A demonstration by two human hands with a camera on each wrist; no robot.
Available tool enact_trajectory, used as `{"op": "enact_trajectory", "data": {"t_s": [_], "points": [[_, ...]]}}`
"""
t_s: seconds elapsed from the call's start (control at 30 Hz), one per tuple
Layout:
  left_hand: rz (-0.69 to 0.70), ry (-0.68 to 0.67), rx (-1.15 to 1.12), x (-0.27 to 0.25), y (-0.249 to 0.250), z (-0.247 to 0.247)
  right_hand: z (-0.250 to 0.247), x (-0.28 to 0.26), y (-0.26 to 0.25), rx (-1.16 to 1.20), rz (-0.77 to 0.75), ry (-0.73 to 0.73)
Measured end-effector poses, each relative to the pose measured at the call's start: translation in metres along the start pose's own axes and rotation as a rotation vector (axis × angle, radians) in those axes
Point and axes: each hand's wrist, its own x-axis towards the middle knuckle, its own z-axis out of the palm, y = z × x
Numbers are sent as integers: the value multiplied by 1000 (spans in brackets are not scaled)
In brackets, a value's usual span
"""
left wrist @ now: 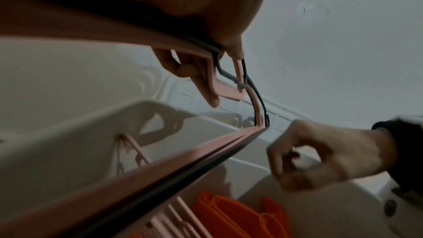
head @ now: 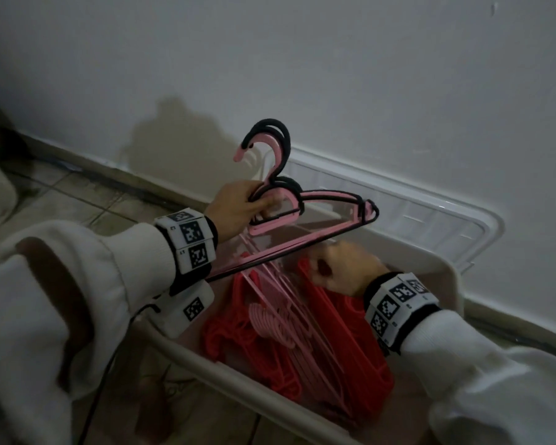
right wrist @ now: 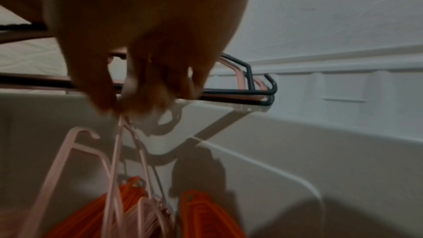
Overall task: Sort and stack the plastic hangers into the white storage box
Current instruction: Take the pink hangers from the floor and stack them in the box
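Note:
My left hand [head: 238, 203] grips a small bunch of pink hangers with black trim [head: 305, 220] at the neck and holds them above the white storage box [head: 206, 358], hooks up. The left wrist view shows its fingers [left wrist: 194, 73] curled through the hangers' frame [left wrist: 160, 166]. My right hand [head: 341, 268] hovers lower, over the box, with curled fingers and thumb against forefinger [left wrist: 320, 151]. Thin pale pink hangers [right wrist: 68, 151] rise towards its fingertips; whether it holds one is unclear. Inside lie red hangers [head: 350, 348] and pale pink hangers [head: 280, 319].
A clear lid [head: 414, 213] leans against the white wall behind the box. Tiled floor [head: 77, 194] lies to the left. A black cable [head: 109, 374] hangs from my left wrist past the box's near rim.

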Motion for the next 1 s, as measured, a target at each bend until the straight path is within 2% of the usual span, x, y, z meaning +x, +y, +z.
{"op": "enact_trajectory", "data": {"t_s": [0.07, 0.1, 0.23, 0.4, 0.53, 0.7, 0.83, 1.0], "points": [[-24, 8, -16, 0, -7, 1, 15, 10, 0, -5, 47, -250], [-31, 4, -25, 0, -10, 2, 22, 15, -1, 24, 72, -316], [-18, -29, -58, -2, -11, 2, 46, 37, -4, 110, 148, -412], [-16, -41, -63, 3, -13, 2, 67, 56, -21, 333, 130, -379], [-40, -38, -88, 8, -13, 1, 71, 50, -27, 213, 29, -316], [8, -5, -67, 12, 1, -5, 55, 42, -23, 93, 43, -175], [40, 8, -18, 17, 10, -10, 34, 29, -22, 264, 52, -162], [7, 3, -56, 22, 13, -22, 15, 7, -33, 440, 62, -146]]}}
